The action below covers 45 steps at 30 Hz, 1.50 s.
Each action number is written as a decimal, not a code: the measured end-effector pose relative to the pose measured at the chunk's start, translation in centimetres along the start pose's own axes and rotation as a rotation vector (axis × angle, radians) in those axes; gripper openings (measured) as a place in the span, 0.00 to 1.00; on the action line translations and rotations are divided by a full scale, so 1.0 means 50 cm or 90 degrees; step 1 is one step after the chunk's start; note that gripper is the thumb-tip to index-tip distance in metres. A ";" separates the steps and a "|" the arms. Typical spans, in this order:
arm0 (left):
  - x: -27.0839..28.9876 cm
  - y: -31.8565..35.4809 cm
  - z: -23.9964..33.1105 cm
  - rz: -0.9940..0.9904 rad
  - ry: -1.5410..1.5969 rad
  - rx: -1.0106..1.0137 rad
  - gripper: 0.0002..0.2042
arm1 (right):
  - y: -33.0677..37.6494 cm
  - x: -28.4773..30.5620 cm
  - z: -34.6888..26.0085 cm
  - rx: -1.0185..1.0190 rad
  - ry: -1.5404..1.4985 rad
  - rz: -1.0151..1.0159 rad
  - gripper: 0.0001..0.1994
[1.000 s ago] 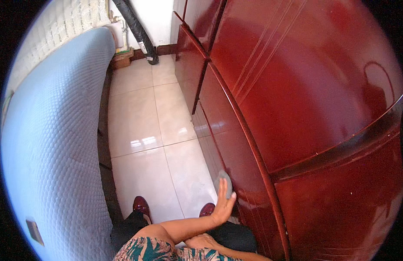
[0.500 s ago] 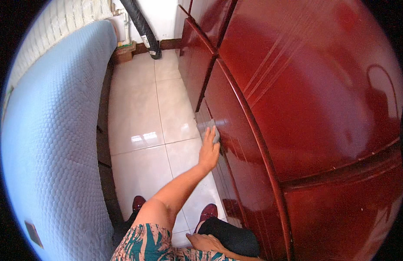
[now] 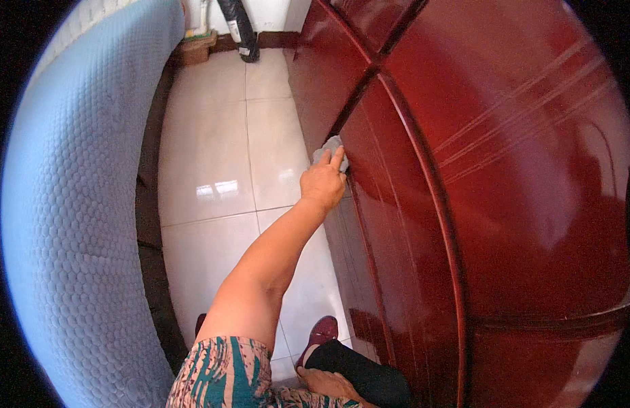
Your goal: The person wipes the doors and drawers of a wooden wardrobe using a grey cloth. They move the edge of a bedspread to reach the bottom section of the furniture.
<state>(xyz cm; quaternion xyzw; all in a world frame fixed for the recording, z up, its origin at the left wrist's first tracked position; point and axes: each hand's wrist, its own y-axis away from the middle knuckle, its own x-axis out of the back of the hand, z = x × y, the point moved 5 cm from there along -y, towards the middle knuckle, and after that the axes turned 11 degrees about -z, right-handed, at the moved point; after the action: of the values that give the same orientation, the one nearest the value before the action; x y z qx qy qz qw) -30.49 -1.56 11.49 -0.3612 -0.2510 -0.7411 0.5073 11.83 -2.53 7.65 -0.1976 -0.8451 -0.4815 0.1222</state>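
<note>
Pale glossy floor tiles (image 3: 213, 156) run between a light blue quilted mattress (image 3: 70, 204) on my left and a tall dark red wooden wardrobe (image 3: 478, 204) on my right, with a brown skirting board at the far wall. With my arm stretched forward and my patterned sleeve (image 3: 226, 374) low in view, my left hand (image 3: 323, 182) presses a small grey cloth (image 3: 326, 148) against the wardrobe, right at the dark groove between two of its door panels. The cloth sits under and just beyond my fingertips, on the far side of the grip, bunched flat between my fingers and the wood; only its upper edge shows past my knuckles, so I cannot tell its full shape or a clear long axis, though the visible part points away from me along the groove. This grip is clenched lightly on the cloth, fingers extended over it and pinning it to the panel. At the very bottom of the view my right hand (image 3: 326, 382) rests on my dark trouser leg (image 3: 359, 374), and I cannot tell whether it is clenched or released. One dark red shoe (image 3: 320, 334) shows on the tiles just above it.
</note>
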 end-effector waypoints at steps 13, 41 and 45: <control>0.005 0.035 0.001 -0.138 -0.088 -0.035 0.27 | 0.000 0.034 0.000 -0.022 -0.110 -0.255 0.30; 0.024 -0.054 -0.032 0.026 -0.011 0.016 0.26 | 0.014 0.059 -0.031 -0.010 -0.044 -0.161 0.27; -0.054 -0.054 -0.067 0.092 0.389 -0.085 0.26 | 0.033 0.068 -0.049 -0.024 0.002 -0.049 0.27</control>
<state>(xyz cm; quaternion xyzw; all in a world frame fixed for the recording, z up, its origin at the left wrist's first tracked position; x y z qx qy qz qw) -33.37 -1.52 7.31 -0.1714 -0.0113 -0.7923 0.5855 9.56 -3.14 11.49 -0.1665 -0.8427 -0.5019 0.1013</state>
